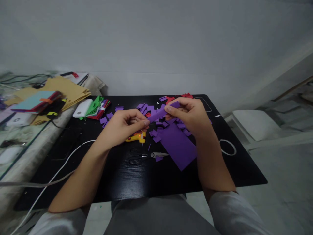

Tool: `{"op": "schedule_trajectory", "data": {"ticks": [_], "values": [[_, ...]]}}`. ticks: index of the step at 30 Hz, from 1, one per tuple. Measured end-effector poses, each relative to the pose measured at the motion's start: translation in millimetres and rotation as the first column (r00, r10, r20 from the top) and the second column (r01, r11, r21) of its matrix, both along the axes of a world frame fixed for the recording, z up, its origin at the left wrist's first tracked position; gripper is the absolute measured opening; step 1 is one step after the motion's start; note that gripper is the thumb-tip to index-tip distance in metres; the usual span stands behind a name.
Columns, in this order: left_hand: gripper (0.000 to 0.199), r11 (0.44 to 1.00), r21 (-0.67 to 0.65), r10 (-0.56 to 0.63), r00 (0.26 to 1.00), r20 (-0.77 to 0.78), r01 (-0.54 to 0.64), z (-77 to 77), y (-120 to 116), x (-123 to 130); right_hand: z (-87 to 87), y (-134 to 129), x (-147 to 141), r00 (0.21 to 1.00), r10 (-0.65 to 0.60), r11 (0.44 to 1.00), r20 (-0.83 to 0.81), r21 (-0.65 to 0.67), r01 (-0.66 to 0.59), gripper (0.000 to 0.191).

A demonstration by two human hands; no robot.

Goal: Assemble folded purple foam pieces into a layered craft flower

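Note:
Between my two hands a narrow purple paper strip [157, 115] is held up above the table. My left hand [127, 125] pinches its left end between thumb and fingers. Its right end sits in the pinch of my right hand [187, 112], with a short piece poking past the thumb. Under the hands lie many small purple paper pieces [156, 135] and a larger purple sheet [178, 147]. A yellow glue gun [139, 137] with a small orange light rests below my left hand. Nearer me are black-handled scissors [146, 155].
On the black table [129, 182], green folded paper [95, 107] and a white device [83, 108] lie back left. Red paper scraps [187, 95] sit at the far edge. A white ring [228, 147] is at right; a white cable [61, 168] crosses the left side. A white stool [254, 124] stands beyond.

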State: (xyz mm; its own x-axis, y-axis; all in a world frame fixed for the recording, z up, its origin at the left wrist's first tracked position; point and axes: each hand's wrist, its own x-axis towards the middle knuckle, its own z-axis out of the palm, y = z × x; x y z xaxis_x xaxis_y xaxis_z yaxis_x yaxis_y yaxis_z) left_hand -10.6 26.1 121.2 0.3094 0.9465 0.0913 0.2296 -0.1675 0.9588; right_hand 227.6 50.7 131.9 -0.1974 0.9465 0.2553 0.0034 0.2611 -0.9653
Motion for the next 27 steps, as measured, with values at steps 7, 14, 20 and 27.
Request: {"op": "schedule_trajectory", "data": {"ticks": [7, 14, 20, 27], "values": [[0.022, 0.992, 0.111, 0.071, 0.997, -0.043, -0.066, 9.0, 7.4, -22.2, 0.6, 4.2, 13.1, 0.996, -0.081, 0.995, -0.044, 0.055, 0.083, 0.023], [0.023, 0.953, 0.229, 0.231, 0.966, -0.115, -0.200, 13.2, 9.5, -44.5, 4.0, 1.6, 16.9, 0.936, 0.257, 0.966, 0.241, -0.031, -0.257, 0.014], [0.024, 0.982, 0.188, 0.054, 0.964, -0.259, -0.004, 12.1, 2.3, -28.1, -10.5, -7.1, -12.4, 0.830, 0.390, 0.912, 0.399, -0.040, -0.409, 0.023], [0.028, 0.949, 0.303, 0.120, 0.987, -0.110, -0.081, 10.9, 0.1, -25.1, -15.5, -8.2, -25.5, 0.841, 0.490, 0.872, 0.229, -0.109, -0.478, 0.026]]}}
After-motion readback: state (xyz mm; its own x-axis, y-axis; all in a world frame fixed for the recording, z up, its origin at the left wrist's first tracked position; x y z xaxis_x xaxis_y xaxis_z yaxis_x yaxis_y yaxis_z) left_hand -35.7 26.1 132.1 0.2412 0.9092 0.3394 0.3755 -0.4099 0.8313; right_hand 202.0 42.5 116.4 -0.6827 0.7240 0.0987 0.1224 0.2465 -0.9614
